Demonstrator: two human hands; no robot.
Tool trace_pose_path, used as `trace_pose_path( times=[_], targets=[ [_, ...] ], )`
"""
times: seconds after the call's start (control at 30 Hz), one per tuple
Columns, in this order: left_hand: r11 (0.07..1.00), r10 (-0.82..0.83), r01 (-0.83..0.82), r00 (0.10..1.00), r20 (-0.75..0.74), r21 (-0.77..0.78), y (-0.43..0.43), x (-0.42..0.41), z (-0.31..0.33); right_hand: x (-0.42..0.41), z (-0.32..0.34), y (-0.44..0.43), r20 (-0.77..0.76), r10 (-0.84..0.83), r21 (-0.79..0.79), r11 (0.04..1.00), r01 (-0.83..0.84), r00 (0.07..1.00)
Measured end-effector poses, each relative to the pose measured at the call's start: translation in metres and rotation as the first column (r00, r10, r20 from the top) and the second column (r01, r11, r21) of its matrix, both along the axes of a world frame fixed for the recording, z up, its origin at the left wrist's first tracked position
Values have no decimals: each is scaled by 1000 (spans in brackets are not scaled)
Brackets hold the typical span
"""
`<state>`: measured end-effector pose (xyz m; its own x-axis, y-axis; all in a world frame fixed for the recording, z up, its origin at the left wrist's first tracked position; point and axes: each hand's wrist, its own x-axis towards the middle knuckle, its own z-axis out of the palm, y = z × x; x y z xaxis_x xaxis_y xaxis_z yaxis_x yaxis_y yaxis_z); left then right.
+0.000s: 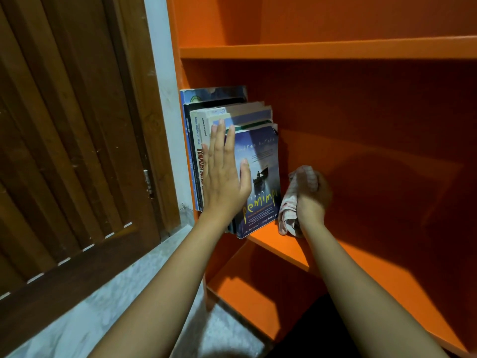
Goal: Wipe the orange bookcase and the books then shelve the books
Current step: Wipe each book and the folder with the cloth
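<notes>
With the books (260, 164) braced by the flat left hand (222, 182), the cloth (287, 213) clenched in the right hand (315, 197) — seemingly touching the shelf (281, 250) — should be swept firmly.

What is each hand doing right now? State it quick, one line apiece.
Left hand: open, fingers flat against the upright books.
Right hand: closed, gripping the checked cloth.
</notes>
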<state>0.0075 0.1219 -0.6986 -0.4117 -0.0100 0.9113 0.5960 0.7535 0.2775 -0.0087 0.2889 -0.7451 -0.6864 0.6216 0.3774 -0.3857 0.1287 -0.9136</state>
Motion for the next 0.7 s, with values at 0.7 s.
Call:
trace_pose_path(
  times=[0.7],
  targets=[
    [975, 205, -186, 962, 180, -120, -150, 88, 38, 80, 106, -154, -389, 300, 481, 873, -86, 871]
  ],
)
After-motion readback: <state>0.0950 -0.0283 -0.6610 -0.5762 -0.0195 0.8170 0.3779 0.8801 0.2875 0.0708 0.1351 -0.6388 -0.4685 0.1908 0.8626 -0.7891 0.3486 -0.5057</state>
